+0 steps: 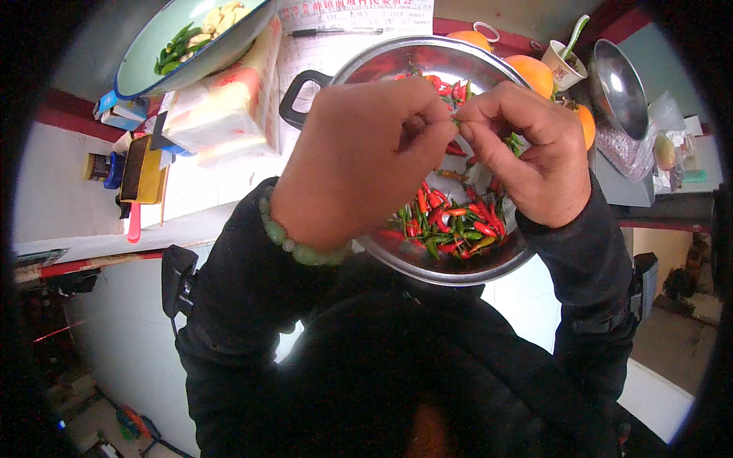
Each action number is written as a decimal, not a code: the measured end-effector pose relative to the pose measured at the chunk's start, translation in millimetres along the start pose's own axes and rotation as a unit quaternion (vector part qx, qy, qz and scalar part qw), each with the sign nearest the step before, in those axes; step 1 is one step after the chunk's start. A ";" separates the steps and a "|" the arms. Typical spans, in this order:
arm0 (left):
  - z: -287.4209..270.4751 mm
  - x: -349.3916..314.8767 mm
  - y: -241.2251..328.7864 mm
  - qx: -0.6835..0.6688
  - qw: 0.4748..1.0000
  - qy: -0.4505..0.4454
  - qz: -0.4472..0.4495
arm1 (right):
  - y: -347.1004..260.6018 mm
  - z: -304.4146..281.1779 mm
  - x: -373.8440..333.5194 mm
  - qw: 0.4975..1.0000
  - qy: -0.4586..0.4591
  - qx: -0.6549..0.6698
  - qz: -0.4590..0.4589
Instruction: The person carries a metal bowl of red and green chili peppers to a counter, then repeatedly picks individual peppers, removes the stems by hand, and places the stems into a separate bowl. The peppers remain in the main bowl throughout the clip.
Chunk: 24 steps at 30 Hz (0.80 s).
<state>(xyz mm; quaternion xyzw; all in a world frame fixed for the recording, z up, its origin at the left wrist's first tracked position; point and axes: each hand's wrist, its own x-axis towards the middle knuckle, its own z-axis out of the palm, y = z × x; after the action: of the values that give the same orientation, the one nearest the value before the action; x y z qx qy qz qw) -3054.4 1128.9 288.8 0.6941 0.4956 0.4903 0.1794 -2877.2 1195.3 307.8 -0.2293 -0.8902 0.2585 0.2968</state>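
Observation:
Above a two-toned steel pan (458,279) with a black handle, my two hands meet fingertip to fingertip. My left hand (366,149), a pale green bead bracelet at its wrist, has its thumb and forefinger pinched together. Facing it, my right hand (538,149) pinches at the same spot. A small green bit of a chili pepper (456,120) shows between them; the fingers hide most of it. Red and green chili peppers (462,221) lie loose in the pan, most of them heaped toward its near side.
An enamel bowl (130,72) with garlic cloves (227,18) and green chilies (179,47) rests on a plastic-wrapped package (225,111) at the left. Behind the pan are a pen (336,32) and printed paper. Orange fruits (532,74), a paper cup (563,69) and a metal bowl (620,88) stand right.

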 end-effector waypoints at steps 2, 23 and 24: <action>1.1 -0.2 -1.8 0.006 1.000 0.009 0.013 | 0.3 -0.9 -1.3 0.999 -0.013 -0.042 -0.006; -39.0 -36.8 4.4 -0.570 0.749 -0.029 -0.336 | 10.0 -3.8 -15.7 0.805 -0.120 0.472 0.339; -42.9 -40.0 2.1 -0.596 0.725 -0.009 -0.346 | 10.0 -2.2 -13.8 0.825 -0.169 0.436 0.317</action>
<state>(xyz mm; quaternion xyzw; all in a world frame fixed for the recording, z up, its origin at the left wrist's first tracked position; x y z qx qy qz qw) -3091.2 1083.2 289.8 0.2291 0.3055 0.5820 0.7179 -2863.2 1195.8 297.8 -0.2979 -0.5997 0.7341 0.1123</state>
